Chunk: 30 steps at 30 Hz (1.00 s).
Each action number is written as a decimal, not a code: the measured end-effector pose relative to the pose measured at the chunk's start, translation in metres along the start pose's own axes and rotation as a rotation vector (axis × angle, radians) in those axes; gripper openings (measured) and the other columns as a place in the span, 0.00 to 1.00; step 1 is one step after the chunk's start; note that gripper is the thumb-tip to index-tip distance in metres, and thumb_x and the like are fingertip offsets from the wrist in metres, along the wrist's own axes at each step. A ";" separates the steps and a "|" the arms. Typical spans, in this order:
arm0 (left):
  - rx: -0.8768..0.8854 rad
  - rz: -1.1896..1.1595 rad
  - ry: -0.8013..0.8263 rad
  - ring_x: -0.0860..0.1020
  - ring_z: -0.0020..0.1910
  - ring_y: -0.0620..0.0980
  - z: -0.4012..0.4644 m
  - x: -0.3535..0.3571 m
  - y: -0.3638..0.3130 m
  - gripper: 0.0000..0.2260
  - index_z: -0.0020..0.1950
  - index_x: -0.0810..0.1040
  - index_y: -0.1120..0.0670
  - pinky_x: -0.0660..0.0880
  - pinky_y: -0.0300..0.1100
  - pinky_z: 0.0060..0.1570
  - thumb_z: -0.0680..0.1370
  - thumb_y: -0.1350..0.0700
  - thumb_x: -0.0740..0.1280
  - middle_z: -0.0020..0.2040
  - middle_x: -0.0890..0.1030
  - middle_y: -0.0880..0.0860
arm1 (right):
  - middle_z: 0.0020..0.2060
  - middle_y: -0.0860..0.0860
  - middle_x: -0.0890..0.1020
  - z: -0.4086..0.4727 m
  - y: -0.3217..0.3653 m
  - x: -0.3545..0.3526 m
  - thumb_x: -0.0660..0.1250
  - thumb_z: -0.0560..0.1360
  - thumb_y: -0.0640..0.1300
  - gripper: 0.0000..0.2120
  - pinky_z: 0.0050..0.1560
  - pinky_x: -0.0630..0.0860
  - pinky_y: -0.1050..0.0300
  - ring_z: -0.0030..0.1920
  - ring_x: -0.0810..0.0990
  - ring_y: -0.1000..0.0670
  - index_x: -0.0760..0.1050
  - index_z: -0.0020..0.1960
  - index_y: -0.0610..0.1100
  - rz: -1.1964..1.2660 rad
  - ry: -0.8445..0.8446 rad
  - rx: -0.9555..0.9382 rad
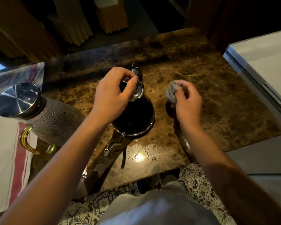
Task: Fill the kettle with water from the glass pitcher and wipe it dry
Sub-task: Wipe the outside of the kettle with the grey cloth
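Browns, greys and a little gold around the kettle

The kettle [136,116] is dark with a shiny silver lid and spout, standing on a brown marble counter [217,95] veined in gold. Left of the kettle, the glass pitcher [55,120] is dimpled grey with an amber handle and silver cap, beside a white towel [5,159] with a red stripe. Right of the kettle is a grey ribbed cloth [172,93]. Nearer the viewer than the kettle, the floor tiles [199,184] show a dark-and-white floral pattern

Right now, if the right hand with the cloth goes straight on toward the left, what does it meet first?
Most likely the kettle, at its dark side below the lid. The right hand holds the cloth just beside it, though depth is hard to judge.
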<state>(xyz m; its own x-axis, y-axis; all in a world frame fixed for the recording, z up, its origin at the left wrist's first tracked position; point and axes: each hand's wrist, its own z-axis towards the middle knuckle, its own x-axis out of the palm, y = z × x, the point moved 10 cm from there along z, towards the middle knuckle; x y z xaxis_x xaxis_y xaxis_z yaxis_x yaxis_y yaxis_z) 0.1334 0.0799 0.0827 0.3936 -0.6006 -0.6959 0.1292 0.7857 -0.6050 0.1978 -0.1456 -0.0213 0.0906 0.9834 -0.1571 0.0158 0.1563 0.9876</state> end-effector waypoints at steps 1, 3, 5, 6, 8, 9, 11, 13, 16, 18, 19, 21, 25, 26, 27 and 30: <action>0.005 -0.024 0.026 0.78 0.54 0.42 0.000 0.001 0.000 0.09 0.60 0.79 0.52 0.75 0.38 0.54 0.84 0.51 0.65 0.56 0.81 0.48 | 0.53 0.57 0.84 0.018 0.004 0.006 0.64 0.83 0.44 0.09 0.55 0.83 0.53 0.55 0.84 0.55 0.82 0.54 0.54 0.033 0.009 0.032; 0.011 -0.060 0.099 0.77 0.57 0.42 0.000 0.004 0.000 0.09 0.62 0.78 0.51 0.76 0.39 0.57 0.84 0.50 0.65 0.59 0.80 0.47 | 0.53 0.52 0.86 0.052 0.016 0.029 0.65 0.83 0.45 0.08 0.53 0.83 0.51 0.55 0.85 0.50 0.83 0.53 0.53 0.095 0.076 0.080; 0.032 -0.055 0.189 0.76 0.61 0.41 -0.001 0.007 -0.002 0.11 0.64 0.77 0.49 0.75 0.39 0.60 0.83 0.49 0.66 0.62 0.78 0.46 | 0.54 0.49 0.86 0.076 0.030 0.059 0.66 0.82 0.45 0.08 0.55 0.82 0.54 0.56 0.84 0.49 0.84 0.55 0.49 0.116 0.172 0.072; 0.041 -0.037 0.234 0.75 0.62 0.41 -0.002 0.009 -0.004 0.13 0.65 0.76 0.49 0.74 0.39 0.61 0.82 0.47 0.66 0.64 0.77 0.47 | 0.54 0.50 0.85 0.083 0.038 0.076 0.66 0.82 0.45 0.08 0.55 0.81 0.57 0.56 0.84 0.51 0.84 0.56 0.48 0.091 0.226 0.052; 0.032 0.017 0.331 0.72 0.66 0.42 -0.003 0.012 -0.007 0.20 0.69 0.73 0.48 0.73 0.42 0.65 0.80 0.42 0.67 0.68 0.75 0.47 | 0.52 0.51 0.85 0.085 0.047 0.108 0.65 0.83 0.45 0.08 0.55 0.81 0.59 0.55 0.83 0.52 0.83 0.56 0.46 0.057 0.344 0.034; 0.018 0.053 0.376 0.70 0.69 0.42 -0.005 0.014 -0.007 0.25 0.71 0.72 0.49 0.72 0.43 0.68 0.78 0.38 0.67 0.71 0.73 0.47 | 0.50 0.50 0.85 0.084 0.048 0.123 0.65 0.83 0.44 0.08 0.55 0.80 0.56 0.53 0.83 0.51 0.84 0.53 0.46 0.067 0.408 0.055; 0.016 0.218 0.394 0.66 0.74 0.48 -0.008 0.012 -0.007 0.34 0.75 0.68 0.49 0.68 0.48 0.72 0.75 0.31 0.64 0.76 0.68 0.51 | 0.44 0.49 0.85 0.079 0.048 0.145 0.66 0.82 0.43 0.09 0.56 0.80 0.51 0.49 0.83 0.50 0.84 0.47 0.47 0.086 0.539 0.092; 0.016 0.468 0.335 0.65 0.76 0.55 -0.012 0.004 -0.009 0.38 0.77 0.67 0.48 0.66 0.51 0.73 0.75 0.26 0.60 0.78 0.66 0.54 | 0.39 0.52 0.84 0.077 0.051 0.155 0.67 0.80 0.43 0.11 0.52 0.78 0.54 0.44 0.82 0.53 0.84 0.42 0.48 0.043 0.652 0.065; -0.053 0.593 0.307 0.69 0.71 0.55 -0.018 -0.001 -0.010 0.39 0.78 0.65 0.49 0.70 0.50 0.67 0.75 0.26 0.58 0.74 0.70 0.53 | 0.36 0.54 0.83 0.073 0.055 0.160 0.68 0.80 0.46 0.10 0.47 0.78 0.60 0.40 0.82 0.57 0.83 0.40 0.48 -0.039 0.800 -0.006; -0.107 0.545 0.311 0.68 0.72 0.53 -0.021 0.002 -0.012 0.38 0.79 0.63 0.48 0.70 0.48 0.68 0.76 0.28 0.60 0.74 0.70 0.52 | 0.37 0.54 0.82 0.075 0.054 0.156 0.69 0.80 0.48 0.10 0.46 0.77 0.60 0.40 0.81 0.56 0.82 0.41 0.47 -0.049 0.858 -0.034; -0.128 0.508 0.317 0.66 0.74 0.53 -0.022 0.006 -0.014 0.37 0.79 0.63 0.48 0.68 0.47 0.70 0.76 0.30 0.61 0.75 0.68 0.51 | 0.37 0.53 0.81 0.076 0.051 0.152 0.69 0.79 0.49 0.10 0.47 0.76 0.58 0.40 0.81 0.55 0.82 0.41 0.47 -0.044 0.869 -0.033; -0.160 0.413 0.331 0.62 0.77 0.52 -0.022 0.016 -0.019 0.34 0.80 0.61 0.48 0.61 0.46 0.74 0.78 0.35 0.63 0.78 0.65 0.51 | 0.36 0.51 0.80 0.079 0.042 0.142 0.70 0.79 0.49 0.10 0.46 0.76 0.55 0.40 0.80 0.52 0.81 0.40 0.47 -0.027 0.873 0.005; -0.191 0.340 0.296 0.60 0.79 0.53 -0.013 0.037 -0.030 0.26 0.78 0.65 0.47 0.59 0.48 0.76 0.81 0.40 0.64 0.80 0.61 0.52 | 0.31 0.52 0.79 0.083 0.024 0.119 0.71 0.78 0.49 0.14 0.43 0.75 0.52 0.35 0.79 0.51 0.81 0.34 0.50 0.071 0.896 0.099; -0.192 0.340 0.297 0.59 0.80 0.53 -0.009 0.042 -0.032 0.25 0.77 0.66 0.47 0.58 0.49 0.77 0.81 0.40 0.63 0.80 0.61 0.53 | 0.31 0.52 0.79 0.085 0.020 0.111 0.71 0.78 0.49 0.15 0.43 0.75 0.52 0.34 0.79 0.51 0.81 0.33 0.49 0.113 0.888 0.112; -0.193 0.333 0.305 0.57 0.81 0.54 -0.004 0.045 -0.034 0.24 0.76 0.68 0.47 0.59 0.51 0.78 0.81 0.40 0.62 0.80 0.61 0.53 | 0.31 0.51 0.78 0.086 0.017 0.103 0.71 0.78 0.49 0.14 0.42 0.74 0.53 0.34 0.78 0.51 0.81 0.33 0.49 0.157 0.869 0.116; -0.212 0.298 0.350 0.52 0.83 0.53 0.006 0.050 -0.037 0.22 0.74 0.70 0.43 0.58 0.56 0.79 0.81 0.39 0.61 0.82 0.59 0.51 | 0.34 0.48 0.77 0.090 0.009 0.074 0.70 0.78 0.50 0.13 0.40 0.74 0.54 0.36 0.77 0.50 0.79 0.39 0.43 0.234 0.809 0.068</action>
<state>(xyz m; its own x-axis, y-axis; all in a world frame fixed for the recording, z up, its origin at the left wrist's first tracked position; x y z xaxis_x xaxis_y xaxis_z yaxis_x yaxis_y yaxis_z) 0.1541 0.0211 0.0727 0.0519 -0.3966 -0.9165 -0.1440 0.9052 -0.3998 0.2946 -0.0793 -0.0246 -0.6420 0.7562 0.1267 0.1475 -0.0404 0.9882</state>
